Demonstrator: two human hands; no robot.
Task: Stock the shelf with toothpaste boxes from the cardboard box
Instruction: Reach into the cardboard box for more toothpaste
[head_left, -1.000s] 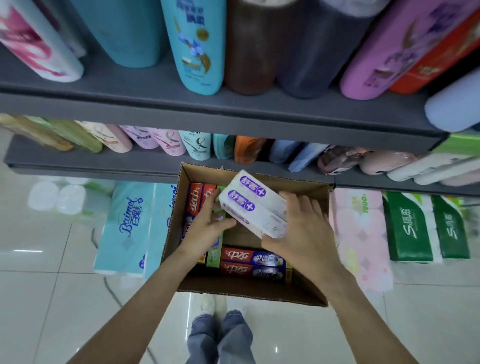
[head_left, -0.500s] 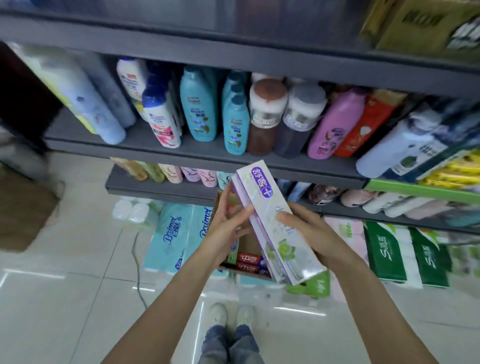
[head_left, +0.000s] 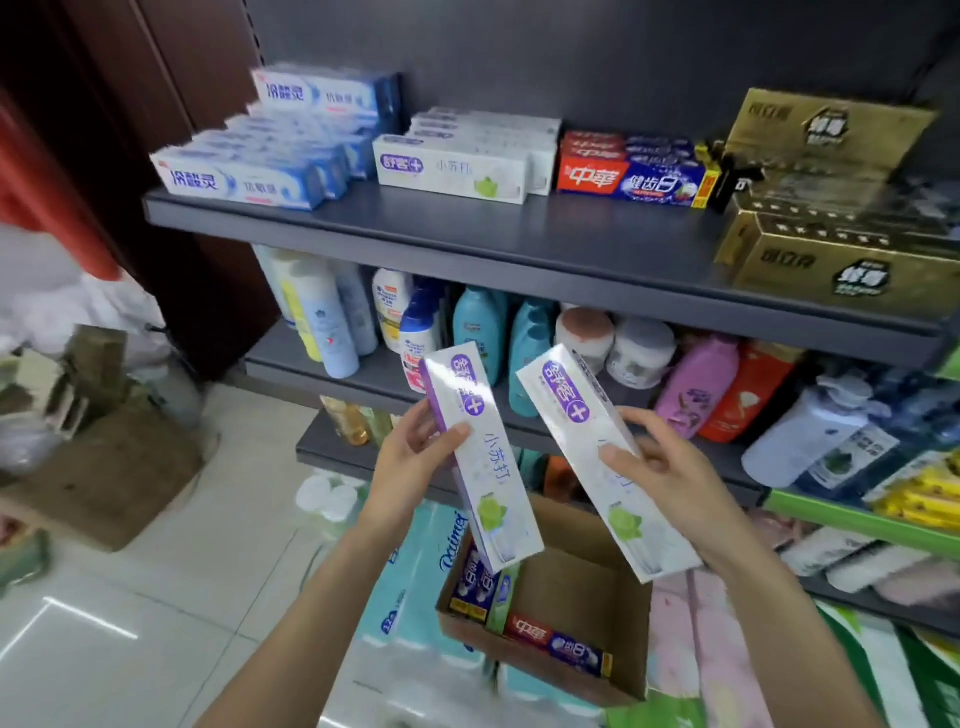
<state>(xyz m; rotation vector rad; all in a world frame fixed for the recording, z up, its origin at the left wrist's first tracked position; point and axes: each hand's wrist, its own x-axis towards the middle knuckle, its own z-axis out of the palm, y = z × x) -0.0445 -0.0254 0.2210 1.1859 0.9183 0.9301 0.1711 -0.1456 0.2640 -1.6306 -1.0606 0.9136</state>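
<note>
Cardboard box (head_left: 582, 670) below shelf (head_left: 519, 249); toothpaste boxes (head_left: 452, 169) on it, perhaps stacked.

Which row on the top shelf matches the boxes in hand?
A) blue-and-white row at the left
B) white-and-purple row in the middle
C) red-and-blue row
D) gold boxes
B: the left hand and right hand each hold a white-and-purple box like the middle row.

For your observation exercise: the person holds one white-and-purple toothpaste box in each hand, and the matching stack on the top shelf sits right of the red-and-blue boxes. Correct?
Not quite. The head view shows the matching stack left of the red-and-blue boxes. The left hand and right hand do each hold one box.
</note>
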